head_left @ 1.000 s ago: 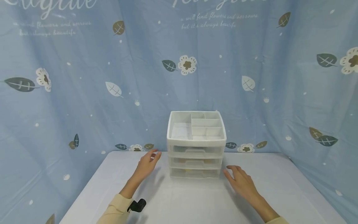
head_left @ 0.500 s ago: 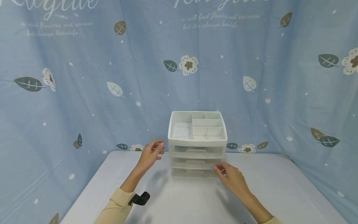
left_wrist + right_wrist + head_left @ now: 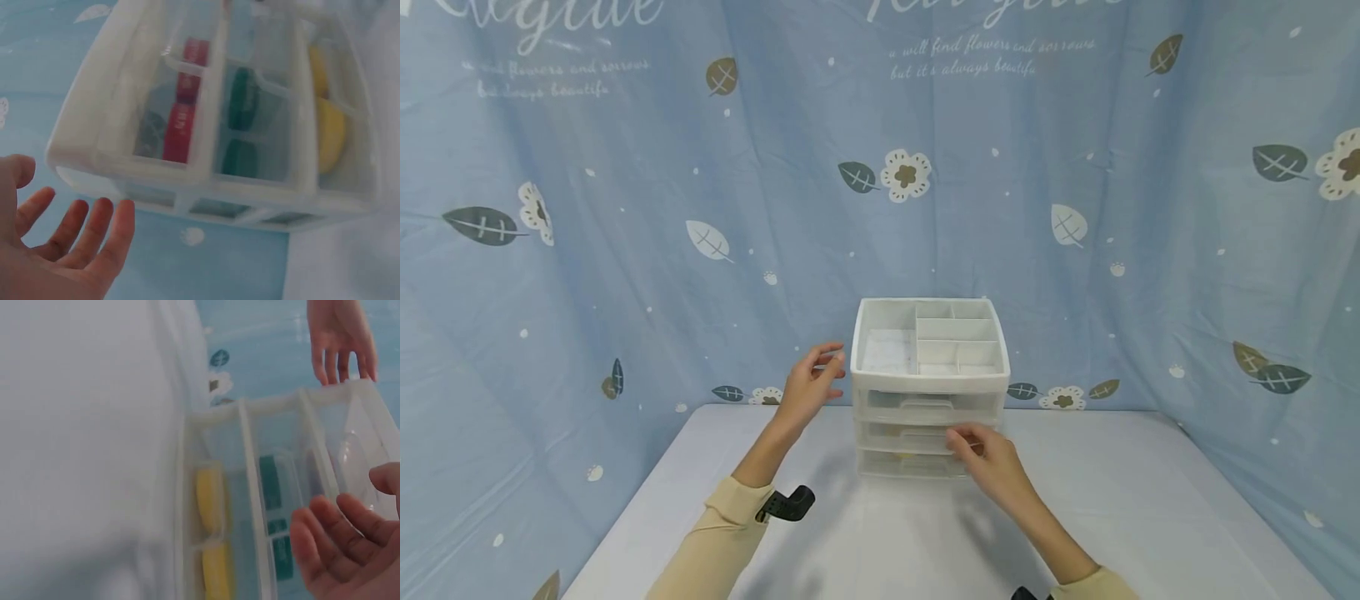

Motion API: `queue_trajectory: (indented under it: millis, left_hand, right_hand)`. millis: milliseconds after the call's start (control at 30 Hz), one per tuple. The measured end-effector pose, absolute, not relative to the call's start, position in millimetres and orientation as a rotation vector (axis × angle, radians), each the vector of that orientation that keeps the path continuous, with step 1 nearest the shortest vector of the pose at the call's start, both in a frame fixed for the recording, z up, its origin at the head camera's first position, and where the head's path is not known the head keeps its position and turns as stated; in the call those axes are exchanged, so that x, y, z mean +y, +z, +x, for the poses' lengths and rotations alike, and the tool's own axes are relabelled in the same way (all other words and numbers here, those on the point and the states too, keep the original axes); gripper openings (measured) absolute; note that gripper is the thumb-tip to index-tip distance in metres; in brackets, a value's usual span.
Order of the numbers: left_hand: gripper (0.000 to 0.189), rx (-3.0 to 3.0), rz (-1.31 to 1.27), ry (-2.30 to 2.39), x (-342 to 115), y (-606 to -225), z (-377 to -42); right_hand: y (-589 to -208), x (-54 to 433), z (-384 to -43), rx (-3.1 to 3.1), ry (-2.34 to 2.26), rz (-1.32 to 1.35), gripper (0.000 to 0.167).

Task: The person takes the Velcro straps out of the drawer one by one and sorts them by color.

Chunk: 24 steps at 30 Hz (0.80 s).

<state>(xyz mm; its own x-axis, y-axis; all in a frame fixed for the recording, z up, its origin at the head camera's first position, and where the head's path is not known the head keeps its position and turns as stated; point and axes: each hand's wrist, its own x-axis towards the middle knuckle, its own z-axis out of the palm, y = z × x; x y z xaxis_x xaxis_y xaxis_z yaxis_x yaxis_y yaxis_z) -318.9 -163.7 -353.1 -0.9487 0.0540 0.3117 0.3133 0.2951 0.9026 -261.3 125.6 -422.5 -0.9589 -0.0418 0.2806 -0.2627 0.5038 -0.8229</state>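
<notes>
A white desktop drawer organizer (image 3: pixel 931 383) stands on the table with its three clear drawers pushed in. My left hand (image 3: pixel 807 385) is beside the organizer's upper left side, fingers spread and loosely bent; the left wrist view shows a gap to the box. In front of the middle drawer (image 3: pixel 887 436), near its handle, my right hand (image 3: pixel 992 462) holds nothing, its fingers slightly bent. Through the drawer fronts, red packages (image 3: pixel 180 131) show in the top drawer, green items (image 3: pixel 242 100) in the middle one and yellow items (image 3: pixel 331 134) in the bottom one.
The organizer's top is an open tray (image 3: pixel 887 346) with several compartments. A white cloth covers the table (image 3: pixel 910 542). Behind it hangs a blue patterned curtain (image 3: pixel 790 250). A black wrist camera (image 3: pixel 790 503) sticks out from the left sleeve.
My left hand has risen and moved right, alongside the organizer's upper part. My right hand has moved left from beside the organizer to in front of its drawers. The organizer has stayed put.
</notes>
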Motion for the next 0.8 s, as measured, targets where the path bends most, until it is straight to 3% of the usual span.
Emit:
queue_trajectory:
  millis: [467,800]
  left_hand:
    - [0.048,-2.362,-0.374,-1.721,-148,-323,-340]
    - [0.044,-2.373,-0.321,-1.718,-144,-327,-347]
  right_hand:
    - [-418,102,-272,-2.123,2.443,0.238,0.049]
    - [-417,92,-275,-1.597,2.975,0.161,0.044]
